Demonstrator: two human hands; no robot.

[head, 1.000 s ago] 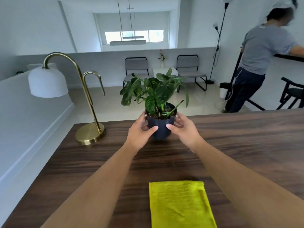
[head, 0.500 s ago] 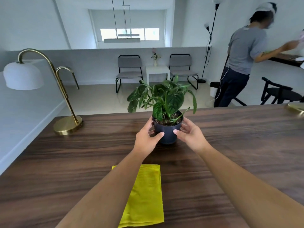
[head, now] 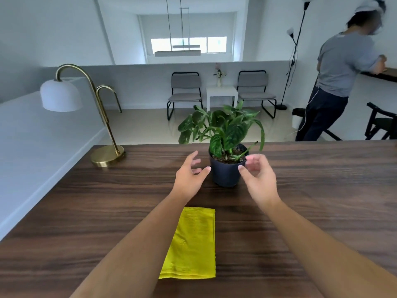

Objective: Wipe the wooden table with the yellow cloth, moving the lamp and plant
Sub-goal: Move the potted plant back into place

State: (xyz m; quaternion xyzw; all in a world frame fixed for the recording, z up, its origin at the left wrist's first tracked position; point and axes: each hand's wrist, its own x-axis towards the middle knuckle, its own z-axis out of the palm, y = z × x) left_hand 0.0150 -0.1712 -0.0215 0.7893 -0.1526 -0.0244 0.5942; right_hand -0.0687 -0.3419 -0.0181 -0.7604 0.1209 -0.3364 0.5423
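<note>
Dark wood bench (head: 311,201) carries the plant (head: 225,147) in its dark pot near the far edge, upright. The left grip (head: 189,179) and right grip (head: 261,183) flank the pot, fingers spread, holding nothing, just apart from it. The yellow cloth (head: 193,244) lies folded toward the near edge. The lamp (head: 107,157) stands at the far left corner.

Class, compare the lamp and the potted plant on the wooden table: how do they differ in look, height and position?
The lamp is brass with a white shade; the plant is green, in a dark pot. The lamp stands taller than the plant. The lamp sits at the table's far left corner, away from both hands; the plant sits near the middle, between the open left hand and right hand, neither gripping it. Both stand upright near the table's far edge.
</note>
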